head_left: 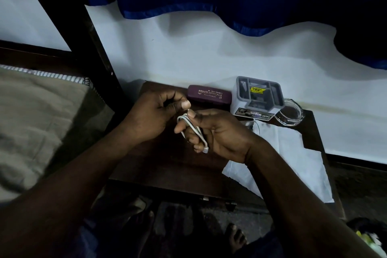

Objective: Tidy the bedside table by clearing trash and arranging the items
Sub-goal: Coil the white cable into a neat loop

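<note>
The thin white charging cable [196, 132] is held above the middle of the dark wooden desk [167, 163], looped in a few turns round the fingers of the right hand [222, 134]. That hand's grip is closed on the coil, with the thumb pressing on top. The left hand [155, 113] has a closed pinch grip on 1 loose end, between thumb and forefinger. The small white plug [205, 150] hangs at the near side of the coil.

The cable looks very light, soft and springy, so the loops will probably loosen if released. It seems best held across the whole bundle, not by the plug.

On the far side of the desk lie a maroon spectacle case [209, 95], a grey compartmented plastic box [257, 96] and a clear glass dish [292, 114]. A white paper sheet [293, 163] lies to the right.
</note>
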